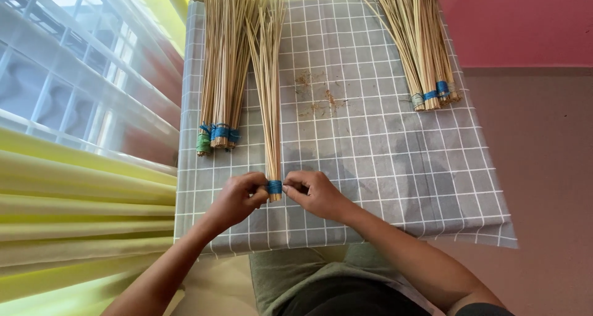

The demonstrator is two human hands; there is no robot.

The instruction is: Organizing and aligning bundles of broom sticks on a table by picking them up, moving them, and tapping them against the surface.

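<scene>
Both the left hand (238, 197) and the right hand (315, 194) pinch the blue band (274, 186) on a bunch of sticks (270, 94) lying on the checked cloth (383, 168), with more bunches at eleven (222, 75) and one o'clock (420, 44).

A small table draped in a grey cloth with a white grid (383, 162) bears three groups of thin straw sticks: tied bundles at left (222, 75), one blue-bound bundle at centre (270, 106), more bundles at right (420, 44), with reddish crumbs (321, 100) between
</scene>
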